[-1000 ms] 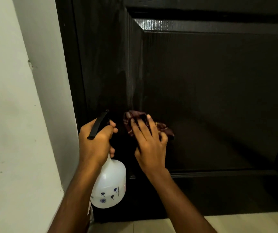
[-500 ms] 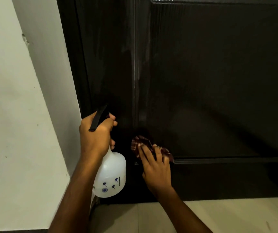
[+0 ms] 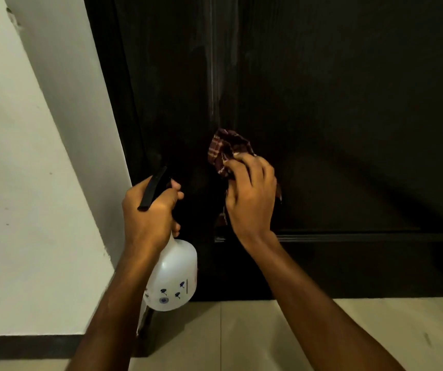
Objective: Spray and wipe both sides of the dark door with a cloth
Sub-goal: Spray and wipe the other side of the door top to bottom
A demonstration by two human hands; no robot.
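The dark door (image 3: 335, 108) fills most of the head view, with a recessed panel and a wet sheen along the panel's left edge. My right hand (image 3: 251, 199) grips a dark red checked cloth (image 3: 224, 152) and holds it against the lower left of the panel, fingers curled into the fabric. My left hand (image 3: 148, 215) grips the neck and black trigger of a white spray bottle (image 3: 173, 279), which hangs beside the door's left stile, close to the floor.
A white wall (image 3: 27, 183) with a dark skirting board (image 3: 22, 346) runs along the left. Pale floor tiles (image 3: 241, 336) lie below the door's bottom edge. The dark door frame (image 3: 113, 103) stands between wall and door.
My right hand dropped with the cloth to the panel's bottom rail, then came back up a little and bunched the cloth. My view tilted down. The left hand barely moved.
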